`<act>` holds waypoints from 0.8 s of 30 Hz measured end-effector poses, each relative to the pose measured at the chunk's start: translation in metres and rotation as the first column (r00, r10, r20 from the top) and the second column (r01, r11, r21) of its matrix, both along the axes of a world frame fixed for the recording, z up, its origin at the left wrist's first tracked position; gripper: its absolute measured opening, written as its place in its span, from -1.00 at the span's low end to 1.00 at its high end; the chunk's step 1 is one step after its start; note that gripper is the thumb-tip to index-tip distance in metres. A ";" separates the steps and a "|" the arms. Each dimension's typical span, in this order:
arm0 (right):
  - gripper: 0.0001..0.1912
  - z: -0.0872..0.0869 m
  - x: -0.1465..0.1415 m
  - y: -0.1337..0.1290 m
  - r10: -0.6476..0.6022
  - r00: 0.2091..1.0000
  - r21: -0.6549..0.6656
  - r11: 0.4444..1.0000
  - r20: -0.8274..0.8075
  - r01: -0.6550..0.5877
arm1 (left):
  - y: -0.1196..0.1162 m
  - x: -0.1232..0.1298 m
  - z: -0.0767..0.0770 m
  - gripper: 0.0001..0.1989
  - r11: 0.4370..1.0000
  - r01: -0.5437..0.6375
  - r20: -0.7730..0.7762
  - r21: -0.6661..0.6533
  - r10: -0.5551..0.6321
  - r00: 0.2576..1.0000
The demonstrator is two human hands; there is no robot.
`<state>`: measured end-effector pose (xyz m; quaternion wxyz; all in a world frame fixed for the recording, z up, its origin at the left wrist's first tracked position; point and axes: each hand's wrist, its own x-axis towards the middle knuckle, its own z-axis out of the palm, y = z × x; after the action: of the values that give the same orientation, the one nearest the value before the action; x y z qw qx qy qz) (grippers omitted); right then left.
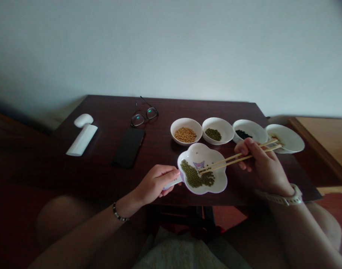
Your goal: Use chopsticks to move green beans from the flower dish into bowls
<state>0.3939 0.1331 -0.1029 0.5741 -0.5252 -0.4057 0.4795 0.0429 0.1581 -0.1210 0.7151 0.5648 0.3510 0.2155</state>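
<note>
clamping the left hand (158,183) on the handle of the flower-shaped dish (219,181) — holding it near the table's (159,149) front edge; pinching chopsticks (229,163) in the right hand (262,162), pointing their tips into the green beans (192,177); seeing four white bowls (227,131) beyond, running toward the right edge — and a black phone (128,147), glasses (144,118) toward the back edge, a white device (82,140) toward the left.
</note>
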 end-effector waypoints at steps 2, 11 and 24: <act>-0.47 0.002 -0.001 0.000 -0.006 1.000 0.014 1.000 -0.001 0.006 | 0.000 -0.001 0.000 -0.50 1.000 0.001 0.000 0.003 -0.001 1.000; -0.52 0.002 0.003 0.007 -0.170 0.963 0.125 0.972 -0.207 0.199 | 0.000 -0.005 0.000 -0.50 1.000 0.010 -0.005 0.009 -0.010 1.000; -0.64 -0.021 0.061 0.021 -0.350 0.902 0.336 0.842 -0.253 0.422 | -0.003 -0.019 -0.001 -0.50 1.000 0.012 -0.017 0.008 -0.012 1.000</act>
<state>0.4547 0.1541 -0.1239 0.7850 -0.4278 -0.3227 0.3108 0.0235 0.1549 -0.1218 0.7112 0.5715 0.3527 0.2078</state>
